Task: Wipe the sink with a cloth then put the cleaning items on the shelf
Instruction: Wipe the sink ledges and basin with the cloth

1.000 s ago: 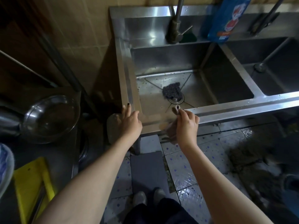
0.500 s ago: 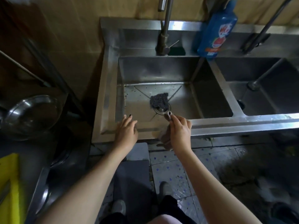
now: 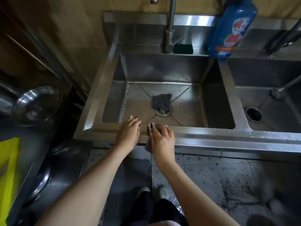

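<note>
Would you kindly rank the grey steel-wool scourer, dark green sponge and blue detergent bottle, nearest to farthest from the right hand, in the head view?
1. Grey steel-wool scourer, on drain.
2. Dark green sponge, by tap.
3. Blue detergent bottle, back right.

Both arms are bare and reach forward from the bottom of the view, angling closer together toward the wrists. The left hand (image 3: 129, 132) lies palm down on the front edge of the sink (image 3: 211, 134), fingers straight and a bit spread, tips poking out past the inner edge, dark polish on one nail. The right hand (image 3: 162, 137) sits just beside it, nearly touching, also palm down on that front edge. Its fingers are curled over a cloth (image 3: 150, 127); one bit sticks out by the fingertips and another hangs down off the edge under the palm. Both wrists look pretty straight.
</note>
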`<state>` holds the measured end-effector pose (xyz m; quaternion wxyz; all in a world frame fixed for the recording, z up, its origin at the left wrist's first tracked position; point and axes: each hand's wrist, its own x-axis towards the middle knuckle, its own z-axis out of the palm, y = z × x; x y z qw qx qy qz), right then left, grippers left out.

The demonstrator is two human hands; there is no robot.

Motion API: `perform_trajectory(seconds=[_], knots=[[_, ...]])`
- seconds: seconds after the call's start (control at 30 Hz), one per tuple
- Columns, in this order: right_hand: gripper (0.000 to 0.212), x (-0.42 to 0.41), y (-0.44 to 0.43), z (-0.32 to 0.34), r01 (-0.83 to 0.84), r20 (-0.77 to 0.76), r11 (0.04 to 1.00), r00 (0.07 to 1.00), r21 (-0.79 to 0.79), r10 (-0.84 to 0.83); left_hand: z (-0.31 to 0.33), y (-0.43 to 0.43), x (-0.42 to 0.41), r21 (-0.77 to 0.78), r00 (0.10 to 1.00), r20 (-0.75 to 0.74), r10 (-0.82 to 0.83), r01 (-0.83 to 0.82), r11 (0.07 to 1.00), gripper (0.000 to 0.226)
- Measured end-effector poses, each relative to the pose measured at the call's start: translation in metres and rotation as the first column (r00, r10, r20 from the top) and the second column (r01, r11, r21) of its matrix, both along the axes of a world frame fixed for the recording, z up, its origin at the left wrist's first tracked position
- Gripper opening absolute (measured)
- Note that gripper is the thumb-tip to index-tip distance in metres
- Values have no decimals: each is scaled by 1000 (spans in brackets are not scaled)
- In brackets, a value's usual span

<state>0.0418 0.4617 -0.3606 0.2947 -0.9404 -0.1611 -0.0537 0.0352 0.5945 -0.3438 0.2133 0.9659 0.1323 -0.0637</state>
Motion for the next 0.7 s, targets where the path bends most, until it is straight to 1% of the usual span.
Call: perform_trajectory(seconds=[0.1, 0.2, 0.3, 0.33, 0.43, 0.53, 0.63, 0.7], knots=[[37, 5, 5, -5, -35, -26, 999, 999, -13, 34, -5, 1, 8, 23, 998, -23, -55, 56, 998, 38], [36, 4, 4, -8, -92, 36, 988, 995, -124, 97, -16, 2, 9, 77, 994, -16, -107, 108, 991, 40], [35, 5, 5, -8, -86, 79, 977, 991, -193, 103, -19, 2, 7, 104, 993, 43, -111, 106, 989, 63], [35, 6, 6, -9, -69, 98, 977, 991, -203, 91, -19, 2, 7, 105, 992, 56, -109, 103, 989, 65], [36, 7, 4, -9, -62, 141, 972, 985, -228, 96, -21, 2, 7, 135, 992, 58, -112, 103, 985, 58], [38, 15, -7, -9, -50, 139, 960, 986, -274, 91, -22, 3, 6, 146, 993, 72, -97, 86, 986, 53], [39, 21, -27, -10, 27, 161, 950, 987, -312, 25, -23, 3, 7, 144, 994, 32, -103, 98, 985, 50], [38, 24, -42, -11, 85, 181, 946, 983, -313, -28, -24, 4, 7, 152, 994, 37, -98, 92, 984, 51]])
